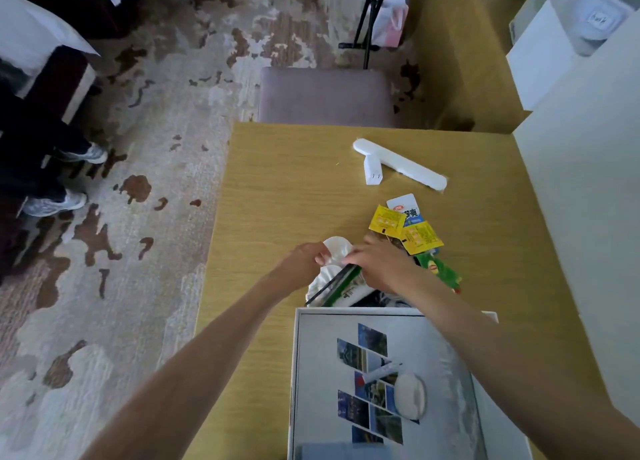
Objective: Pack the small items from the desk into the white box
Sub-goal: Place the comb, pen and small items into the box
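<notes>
Pale wood-grain covers the desk (277, 182) in front of you, and the white box (295, 373) sits open at its near edge, a collage of small photos printed on its floor. Inside it lie a small white tube (382, 371) and, just to the right of it, a round white pad (410, 395). Both your hands meet over a pile of items just beyond the box's far wall. Your left hand (304, 260) pinches the left edge of a round white packet (337, 248) between thumb and fingertips. Your right hand (381, 265) comes in from the right with its fingers curled down at the packet's other edge and the top of a green-and-white packet (346, 286); you cannot tell whether they grip either one. A thin black stick (323, 290) lies along that packet, over a pleated white disc (320, 283). To the right of your right hand are two yellow sachets (386, 221), a white-and-blue sachet (407, 206) partly under them, and a green sachet (438, 271) nearer you. Farther off, a long white bar (401, 163) lies slantwise with a white plug (372, 172) touching it. A grey chair seat (325, 94) stands at the far edge of the desk.
</notes>
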`<state>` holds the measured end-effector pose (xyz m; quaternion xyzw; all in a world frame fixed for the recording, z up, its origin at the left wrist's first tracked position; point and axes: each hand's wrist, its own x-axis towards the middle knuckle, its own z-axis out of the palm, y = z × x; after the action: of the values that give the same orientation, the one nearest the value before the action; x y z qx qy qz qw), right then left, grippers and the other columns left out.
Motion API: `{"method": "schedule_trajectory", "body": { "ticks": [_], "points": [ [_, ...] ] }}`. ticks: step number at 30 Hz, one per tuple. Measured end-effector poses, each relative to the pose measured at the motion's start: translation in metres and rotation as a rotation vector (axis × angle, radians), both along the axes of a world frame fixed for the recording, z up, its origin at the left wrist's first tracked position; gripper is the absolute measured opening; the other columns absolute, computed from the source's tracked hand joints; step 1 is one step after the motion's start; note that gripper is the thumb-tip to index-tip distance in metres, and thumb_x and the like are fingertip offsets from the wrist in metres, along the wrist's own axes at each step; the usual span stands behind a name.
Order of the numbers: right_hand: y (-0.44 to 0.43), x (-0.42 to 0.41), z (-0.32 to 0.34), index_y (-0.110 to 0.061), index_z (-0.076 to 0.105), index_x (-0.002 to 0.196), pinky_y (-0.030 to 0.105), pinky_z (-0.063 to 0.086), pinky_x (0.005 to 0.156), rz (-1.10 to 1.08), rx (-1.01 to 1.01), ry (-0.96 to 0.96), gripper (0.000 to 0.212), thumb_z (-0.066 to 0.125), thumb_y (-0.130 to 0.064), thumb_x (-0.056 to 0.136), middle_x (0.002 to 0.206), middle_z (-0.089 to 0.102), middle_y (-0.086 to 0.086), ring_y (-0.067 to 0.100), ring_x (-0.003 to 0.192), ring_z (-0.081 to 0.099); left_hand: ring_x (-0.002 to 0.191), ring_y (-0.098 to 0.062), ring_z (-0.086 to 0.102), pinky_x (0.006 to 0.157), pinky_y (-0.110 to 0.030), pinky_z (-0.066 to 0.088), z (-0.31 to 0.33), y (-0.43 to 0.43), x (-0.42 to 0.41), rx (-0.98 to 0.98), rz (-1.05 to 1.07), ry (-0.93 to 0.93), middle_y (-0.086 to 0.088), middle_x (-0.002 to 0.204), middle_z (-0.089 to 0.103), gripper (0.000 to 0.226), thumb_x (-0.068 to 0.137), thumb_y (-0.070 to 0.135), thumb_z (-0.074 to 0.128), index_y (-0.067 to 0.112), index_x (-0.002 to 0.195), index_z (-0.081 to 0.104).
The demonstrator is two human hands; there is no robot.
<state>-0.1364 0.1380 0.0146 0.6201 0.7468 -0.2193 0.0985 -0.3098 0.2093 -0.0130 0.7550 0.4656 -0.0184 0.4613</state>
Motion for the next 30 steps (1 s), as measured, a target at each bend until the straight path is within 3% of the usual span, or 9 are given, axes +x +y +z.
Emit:
{"method": "schedule_trajectory", "body": {
  "ticks": [4, 6, 10, 13, 16, 19, 24, 30],
  "points": [
    [-0.002, 0.007, -0.001, -0.033, 0.067, 0.112, 0.028, 0.026, 0.074, 0.035, 0.042, -0.030, 0.054, 0.053, 0.008, 0.080, 0.114, 0.063, -0.012, 0.017, 0.097, 0.038, 0.098, -0.022, 0.065, 0.083, -0.025, 0.049, -0.007, 0.003, -0.002, -0.002, 0.019, -0.065, -0.010, 0.103, 0.069, 0.041, 0.083, -0.009, 0.033, 0.007, 0.101, 0.066],
    [-0.005, 0.015, 0.005, -0.034, 0.069, 0.106, 0.030, 0.032, 0.073, 0.017, 0.084, -0.029, 0.045, 0.057, 0.002, 0.082, 0.105, 0.064, -0.011, 0.017, 0.096, 0.042, 0.096, -0.021, 0.065, 0.079, -0.022, 0.047, -0.006, 0.004, -0.002, 0.002, 0.014, -0.085, -0.008, 0.100, 0.069, 0.039, 0.085, -0.007, 0.033, 0.008, 0.100, 0.066],
    [-0.013, 0.041, 0.020, -0.023, 0.070, 0.097, 0.037, 0.046, 0.072, -0.107, 0.188, -0.007, 0.028, 0.063, -0.003, 0.080, 0.096, 0.065, -0.004, 0.022, 0.097, 0.052, 0.104, -0.016, 0.058, 0.089, -0.028, 0.044, -0.002, 0.002, 0.003, 0.023, -0.214, 0.045, -0.004, 0.118, 0.065, 0.036, 0.094, 0.004, 0.032, 0.014, 0.111, 0.062],
    [-0.032, 0.061, 0.027, -0.023, 0.066, 0.102, 0.039, 0.052, 0.069, -0.294, 0.241, -0.035, 0.028, 0.064, -0.004, 0.082, 0.102, 0.061, -0.004, 0.021, 0.096, 0.058, 0.118, -0.021, 0.048, 0.098, -0.041, 0.043, -0.001, -0.006, 0.009, 0.240, -0.335, 0.097, -0.005, 0.126, 0.055, 0.027, 0.098, 0.018, 0.039, 0.017, 0.117, 0.058],
    [-0.054, 0.080, 0.031, -0.022, 0.066, 0.105, 0.034, 0.048, 0.059, -0.465, 0.270, -0.015, 0.027, 0.063, -0.005, 0.084, 0.102, 0.062, -0.003, 0.020, 0.081, 0.058, 0.118, -0.022, 0.045, 0.093, -0.042, 0.044, -0.001, -0.017, 0.019, 0.436, -0.435, 0.158, -0.004, 0.121, 0.052, 0.031, 0.093, 0.041, 0.050, 0.019, 0.113, 0.057],
    [-0.076, 0.090, 0.042, -0.019, 0.067, 0.102, 0.027, 0.029, 0.052, -0.628, 0.350, 0.097, 0.022, 0.063, -0.006, 0.085, 0.093, 0.065, -0.001, 0.015, 0.068, 0.050, 0.112, -0.024, 0.050, 0.085, -0.039, 0.046, 0.007, -0.012, 0.030, 0.289, -0.567, 0.310, -0.006, 0.119, 0.056, 0.039, 0.088, 0.046, 0.057, 0.019, 0.117, 0.056],
    [-0.113, 0.082, 0.057, -0.016, 0.068, 0.105, 0.019, 0.037, 0.055, -0.760, 0.439, 0.384, 0.018, 0.058, -0.008, 0.092, 0.089, 0.068, -0.002, 0.000, 0.064, 0.058, 0.113, -0.025, 0.056, 0.090, -0.033, 0.045, 0.024, -0.005, 0.044, 0.099, -0.596, 0.448, -0.007, 0.126, 0.059, 0.037, 0.090, 0.032, 0.059, 0.013, 0.122, 0.055],
    [-0.142, 0.073, 0.068, -0.011, 0.069, 0.106, 0.003, 0.037, 0.067, -0.780, 0.463, 0.528, 0.019, 0.061, -0.005, 0.089, 0.099, 0.070, 0.001, 0.011, 0.088, 0.061, 0.113, -0.028, 0.058, 0.091, -0.034, 0.046, 0.032, -0.022, 0.047, 0.070, -0.490, 0.531, -0.010, 0.125, 0.061, 0.036, 0.095, 0.029, 0.050, 0.009, 0.123, 0.059]
  ]
}}
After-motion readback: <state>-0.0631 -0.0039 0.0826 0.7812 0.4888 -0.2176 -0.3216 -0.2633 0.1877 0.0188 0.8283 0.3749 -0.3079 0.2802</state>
